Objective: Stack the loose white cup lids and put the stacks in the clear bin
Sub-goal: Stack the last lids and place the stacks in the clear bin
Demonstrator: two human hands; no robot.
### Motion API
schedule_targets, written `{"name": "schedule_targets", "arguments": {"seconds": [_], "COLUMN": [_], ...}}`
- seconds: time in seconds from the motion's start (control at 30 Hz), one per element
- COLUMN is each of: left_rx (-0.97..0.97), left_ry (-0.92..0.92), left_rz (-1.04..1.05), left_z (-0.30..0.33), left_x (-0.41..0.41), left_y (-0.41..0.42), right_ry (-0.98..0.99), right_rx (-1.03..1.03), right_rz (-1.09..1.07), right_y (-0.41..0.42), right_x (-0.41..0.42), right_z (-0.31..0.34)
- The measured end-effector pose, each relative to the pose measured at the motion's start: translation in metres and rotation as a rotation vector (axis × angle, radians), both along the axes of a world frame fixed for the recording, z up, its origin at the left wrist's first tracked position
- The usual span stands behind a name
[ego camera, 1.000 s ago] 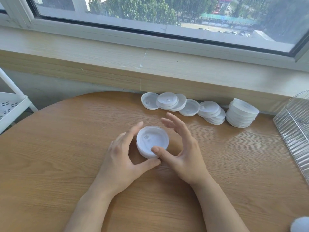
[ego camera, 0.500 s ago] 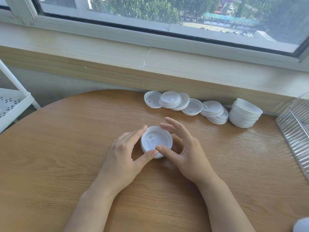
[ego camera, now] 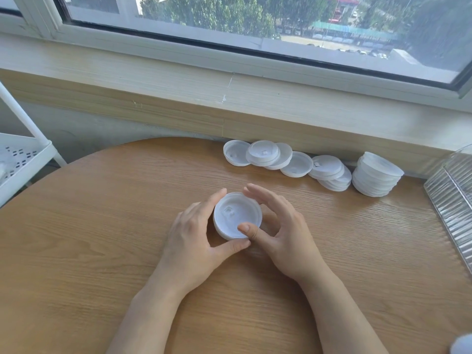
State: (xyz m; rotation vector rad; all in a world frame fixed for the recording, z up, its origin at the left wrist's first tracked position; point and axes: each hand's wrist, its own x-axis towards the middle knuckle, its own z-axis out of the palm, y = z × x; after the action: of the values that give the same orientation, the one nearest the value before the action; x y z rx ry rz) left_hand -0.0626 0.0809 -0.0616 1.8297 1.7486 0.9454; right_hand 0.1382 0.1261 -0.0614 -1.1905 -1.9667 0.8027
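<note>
White lid stack [ego camera: 236, 218] (height unclear) between hands.

We see a bright daylit scene, the light coming from the window [ego camera: 255, 24] at twelve o'clock. It falls soft and even on the table [ego camera: 76, 251], with faint shadows under the hands and a thin dark band beneath the sill at one o'clock. The white lids [ego camera: 378, 175] look washed out, their detail faint. Straight lines bow toward the edges, most at ten and two o'clock. A pale blurred blob [ego camera: 462, 344] sits out of focus at five o'clock.
</note>
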Motion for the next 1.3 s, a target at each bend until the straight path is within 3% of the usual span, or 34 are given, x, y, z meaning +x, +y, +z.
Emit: {"name": "schedule_targets", "arguments": {"seconds": [0.23,0.4,0.8,1.13,1.3], "left_rx": [0.031,0.058,0.06,0.028,0.006], "left_ry": [-0.062,-0.103,-0.143,-0.104,-0.109], "left_rz": [0.165,0.322,0.306,0.289,0.286], "left_z": [-0.001,-0.003,-0.006,0.004,0.004], "left_x": [-0.007,-0.017,-0.02,-0.016,-0.017], "left_y": [0.003,0.005,0.006,0.004,0.003], "right_ry": [0.058,-0.11,-0.387,-0.194,0.039], "right_rx": [0.078,0.087,0.159,0.308,0.227], "right_rz": [-0.216,-0.278,-0.458,-0.373,-0.367], "right_y": [0.033,0.063,0.094,0.069,0.036], "right_x": [-0.019,-0.035,-0.063,-0.048,-0.03], "right_z": [-0.007,-0.011,-0.008,-0.011,-0.008]}}
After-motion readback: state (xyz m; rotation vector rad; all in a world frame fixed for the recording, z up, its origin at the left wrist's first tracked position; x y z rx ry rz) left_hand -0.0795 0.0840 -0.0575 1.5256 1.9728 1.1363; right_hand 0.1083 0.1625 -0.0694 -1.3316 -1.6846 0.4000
